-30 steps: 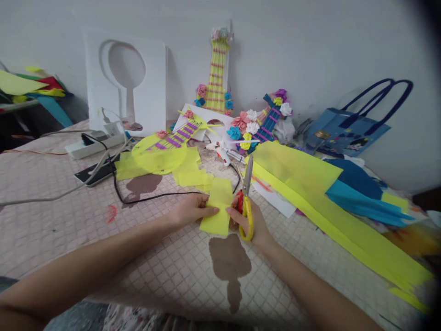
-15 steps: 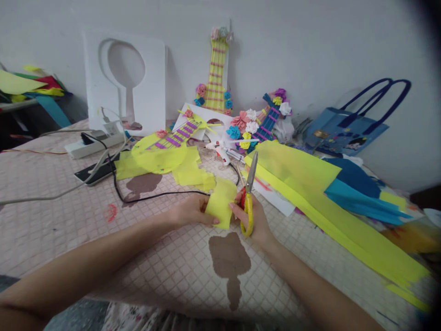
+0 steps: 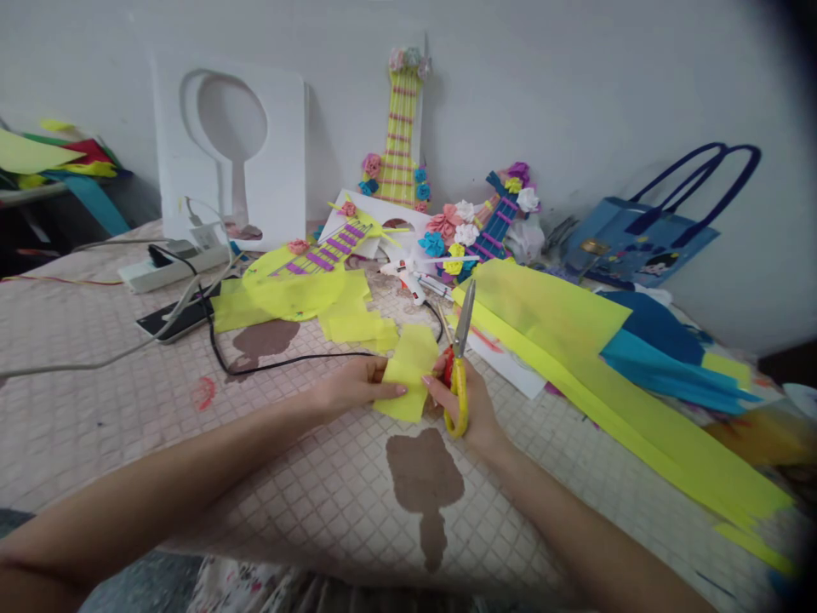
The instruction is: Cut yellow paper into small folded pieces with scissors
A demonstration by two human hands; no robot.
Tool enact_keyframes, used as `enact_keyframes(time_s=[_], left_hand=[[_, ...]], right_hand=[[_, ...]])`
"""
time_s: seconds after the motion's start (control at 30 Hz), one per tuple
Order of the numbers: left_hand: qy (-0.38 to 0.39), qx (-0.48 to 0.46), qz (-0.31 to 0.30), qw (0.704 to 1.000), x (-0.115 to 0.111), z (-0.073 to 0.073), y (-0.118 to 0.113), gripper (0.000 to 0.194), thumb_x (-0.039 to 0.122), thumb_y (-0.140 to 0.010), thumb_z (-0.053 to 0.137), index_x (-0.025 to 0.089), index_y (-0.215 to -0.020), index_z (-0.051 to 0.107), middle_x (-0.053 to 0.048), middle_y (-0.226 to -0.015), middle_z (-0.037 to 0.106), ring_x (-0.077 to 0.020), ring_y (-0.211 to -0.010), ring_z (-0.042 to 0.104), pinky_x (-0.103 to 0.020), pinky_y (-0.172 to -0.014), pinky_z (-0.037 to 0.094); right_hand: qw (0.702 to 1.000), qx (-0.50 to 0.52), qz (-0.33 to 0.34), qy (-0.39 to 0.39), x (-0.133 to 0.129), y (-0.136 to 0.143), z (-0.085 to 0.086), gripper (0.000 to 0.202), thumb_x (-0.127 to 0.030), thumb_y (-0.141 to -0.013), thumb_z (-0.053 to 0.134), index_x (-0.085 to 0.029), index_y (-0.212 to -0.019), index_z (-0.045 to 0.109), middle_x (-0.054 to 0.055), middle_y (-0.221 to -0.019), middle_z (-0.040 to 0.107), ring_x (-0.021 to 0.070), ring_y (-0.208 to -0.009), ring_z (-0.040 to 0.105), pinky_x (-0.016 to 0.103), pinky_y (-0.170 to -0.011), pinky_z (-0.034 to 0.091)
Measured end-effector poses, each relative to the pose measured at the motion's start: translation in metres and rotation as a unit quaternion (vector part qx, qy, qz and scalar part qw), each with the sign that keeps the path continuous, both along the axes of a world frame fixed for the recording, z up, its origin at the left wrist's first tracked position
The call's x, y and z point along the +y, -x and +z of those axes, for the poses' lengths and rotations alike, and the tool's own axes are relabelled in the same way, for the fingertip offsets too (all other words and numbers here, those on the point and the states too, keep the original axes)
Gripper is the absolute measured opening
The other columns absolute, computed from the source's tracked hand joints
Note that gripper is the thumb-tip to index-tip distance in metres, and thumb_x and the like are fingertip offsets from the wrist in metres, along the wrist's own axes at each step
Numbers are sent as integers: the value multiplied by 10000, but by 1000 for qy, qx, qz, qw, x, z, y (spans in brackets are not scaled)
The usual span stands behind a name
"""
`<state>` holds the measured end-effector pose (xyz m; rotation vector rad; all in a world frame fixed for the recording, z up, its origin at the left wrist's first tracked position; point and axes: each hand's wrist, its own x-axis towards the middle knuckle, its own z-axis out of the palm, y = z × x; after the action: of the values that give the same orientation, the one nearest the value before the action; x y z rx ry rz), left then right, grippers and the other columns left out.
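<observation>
Between my hands is a small piece of yellow crepe paper (image 3: 409, 362), held up just above the table. My left hand (image 3: 361, 385) pinches its left side, thumb across the front. My right hand (image 3: 471, 404) has thumb and fingertips on the paper's right edge. That same hand also grips a pair of scissors (image 3: 460, 353) with red and yellow handles, blades pointing up and away. Behind the paper lie more yellow pieces (image 3: 357, 319) beside a yellow paper guitar (image 3: 294, 285) with purple strips.
A white glue gun (image 3: 407, 279) lies mid-table, its black cord looping left towards a power strip (image 3: 172, 266) and a phone (image 3: 175, 319). Long yellow sheets (image 3: 574, 358) and blue paper (image 3: 670, 366) cover the right. A blue bag (image 3: 638, 243) and a white cut-out board (image 3: 281, 162) stand at the wall.
My left thumb has shifted up a little on the yellow paper, and its lower left corner now spreads further left. The scissors stay in my right hand, nearly unmoved.
</observation>
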<state>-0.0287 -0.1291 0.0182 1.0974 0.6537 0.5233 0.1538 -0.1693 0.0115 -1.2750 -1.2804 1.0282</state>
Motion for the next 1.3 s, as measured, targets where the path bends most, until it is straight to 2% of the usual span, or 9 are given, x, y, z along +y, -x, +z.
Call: enact_keyframes(time_s=[0.1, 0.23, 0.33, 0.43, 0.53, 0.67, 1.0, 1.3], left_hand=[[21, 3, 37, 999, -1, 5, -1, 330, 329, -682, 737, 146, -933, 626, -37, -862, 699, -123, -712, 638, -229, -667, 476], [18, 28, 65, 997, 0, 6, 1, 311, 322, -650, 764, 126, -844, 622, -28, -746, 691, -105, -599, 614, -211, -587, 461], [8, 23, 46, 999, 1, 4, 3, 307, 309, -642, 770, 115, -827, 623, -42, -750, 695, -116, -617, 626, -228, -612, 478], [6, 24, -16, 1000, 1, 0, 5, 319, 303, -659, 757, 116, -887, 636, -71, -853, 709, -146, -718, 656, -255, -682, 500], [-14, 44, -51, 998, 1, -5, 4, 332, 314, -659, 754, 107, -894, 644, -83, -880, 711, -151, -725, 660, -259, -687, 507], [-45, 68, -43, 996, 2, -8, 4, 356, 343, -657, 747, 105, -897, 635, -86, -882, 714, -154, -717, 661, -255, -664, 509], [-114, 157, -11, 981, 6, -8, 9, 432, 423, -685, 700, 96, -949, 598, -118, -857, 716, -204, -725, 676, -248, -572, 483], [-41, 105, -10, 994, 3, -4, 6, 389, 396, -649, 739, 114, -901, 647, -103, -886, 719, -174, -718, 673, -242, -609, 496]], right_hand=[[1000, -6, 23, 16, -1, 1, 0, 297, -356, -670, 671, -218, -795, 439, -65, -620, 474, 96, -485, 460, 243, -469, 415], [999, -17, 36, 14, -2, 2, 0, 298, -369, -668, 674, -218, -794, 451, -68, -597, 471, 98, -481, 445, 239, -465, 395], [1000, -14, 11, -2, 0, 0, 2, 293, -422, -697, 652, -213, -760, 457, -56, -605, 468, 101, -504, 436, 241, -478, 388], [999, -12, -29, -14, 4, -5, 2, 295, -432, -711, 651, -204, -734, 465, -41, -624, 468, 109, -549, 439, 241, -501, 388], [998, 42, -53, 0, 7, -8, 2, 308, -405, -687, 683, -213, -765, 455, -48, -637, 462, 111, -562, 454, 240, -510, 405], [994, 90, -52, 42, 8, -9, 2, 349, -379, -647, 711, -226, -787, 430, -69, -617, 450, 101, -497, 445, 237, -452, 396], [994, 89, -51, 41, 11, -11, -2, 363, -390, -645, 707, -222, -786, 417, -76, -583, 456, 97, -463, 448, 241, -434, 402], [997, 58, -41, 21, 9, -8, 5, 362, -463, -679, 675, -226, -739, 407, -53, -601, 448, 110, -498, 446, 248, -446, 408]])
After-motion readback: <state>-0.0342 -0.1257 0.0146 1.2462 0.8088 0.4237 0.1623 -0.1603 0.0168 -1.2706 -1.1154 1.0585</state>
